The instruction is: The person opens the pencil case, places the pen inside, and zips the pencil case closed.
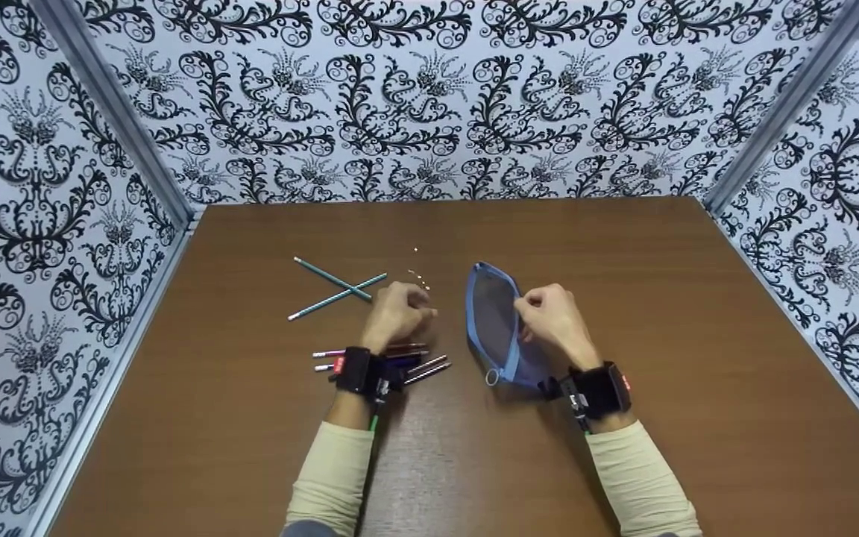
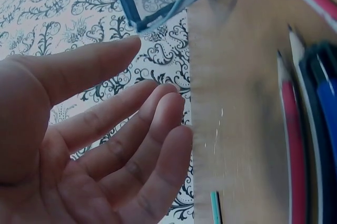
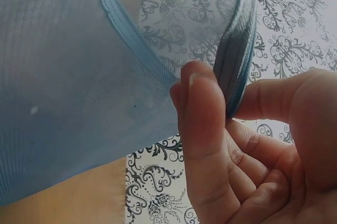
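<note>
A blue mesh zip pouch (image 1: 494,317) stands with its mouth open at the middle of the table. My right hand (image 1: 555,319) pinches the zipped edge (image 3: 234,66) between thumb and fingers. A round ring pull (image 1: 492,377) hangs at the pouch's near corner. To the left of the pouch, my left hand (image 1: 397,317) is above the table, its fingers (image 2: 171,150) loosely bent and nothing between them and the thumb. Under and beside the left wrist lie several pencils (image 1: 429,373), among them a pink one (image 2: 293,145) and a dark blue item (image 2: 329,103), partly hidden.
Two teal striped pencils (image 1: 321,305) lie crossed on the table left of the left hand. Small pale specks (image 1: 420,279) show beyond that hand. Patterned walls (image 1: 429,97) close off the wooden table (image 1: 661,298) at the back and sides.
</note>
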`<state>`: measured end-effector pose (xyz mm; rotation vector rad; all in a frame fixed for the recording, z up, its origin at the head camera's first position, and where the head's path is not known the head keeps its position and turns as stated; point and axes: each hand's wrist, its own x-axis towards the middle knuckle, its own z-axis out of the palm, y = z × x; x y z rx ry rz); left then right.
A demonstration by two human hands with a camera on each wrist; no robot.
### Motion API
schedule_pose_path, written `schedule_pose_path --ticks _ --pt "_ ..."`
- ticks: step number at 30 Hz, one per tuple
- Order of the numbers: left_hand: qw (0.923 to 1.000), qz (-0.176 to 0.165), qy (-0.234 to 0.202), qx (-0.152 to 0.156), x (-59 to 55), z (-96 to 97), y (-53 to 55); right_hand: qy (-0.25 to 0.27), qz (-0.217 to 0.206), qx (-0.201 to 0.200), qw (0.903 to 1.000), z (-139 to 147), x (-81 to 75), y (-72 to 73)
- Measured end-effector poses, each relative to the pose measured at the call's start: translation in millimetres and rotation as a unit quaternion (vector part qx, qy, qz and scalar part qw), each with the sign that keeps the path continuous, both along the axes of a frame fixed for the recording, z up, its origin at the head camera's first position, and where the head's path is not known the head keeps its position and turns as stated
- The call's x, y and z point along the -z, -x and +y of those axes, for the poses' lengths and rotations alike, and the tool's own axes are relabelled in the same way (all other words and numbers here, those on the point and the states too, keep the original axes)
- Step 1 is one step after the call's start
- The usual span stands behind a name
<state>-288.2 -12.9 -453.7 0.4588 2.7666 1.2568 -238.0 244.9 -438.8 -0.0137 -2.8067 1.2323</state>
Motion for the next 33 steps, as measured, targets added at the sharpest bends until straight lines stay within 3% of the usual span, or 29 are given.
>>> schedule_pose_path --ticks 5,11,15,22,27,33 --pt "0.9999 -0.005 -0.006 -0.008 0.6 -7.7 1.7 0.006 -0.004 0.001 1.0000 1 -0.4 -0.4" --pt "0.9999 0.011 -0.006 -0.010 -0.5 -18.2 4.1 -0.003 -0.002 0.000 1.0000 0 -1.4 -0.3" --pt "0.9997 0.001 -0.002 -0.026 -1.0 -25.6 6.3 0.000 -0.007 0.003 1.0000 0 -1.6 -0.2" --pt "0.9980 0.025 0.025 -0.053 0.7 -40.0 13.9 0.022 -0.009 0.008 0.9997 0 -2.0 -1.1" --pt "0.9954 0.038 0.021 -0.085 4.3 -51.2 18.3 0.022 -0.019 0.011 0.9995 -1 -2.2 -1.1" --pt "0.9937 0.057 0.010 -0.095 10.8 -58.9 22.0 0.018 -0.022 0.007 0.9996 -1 -2.3 -0.6"
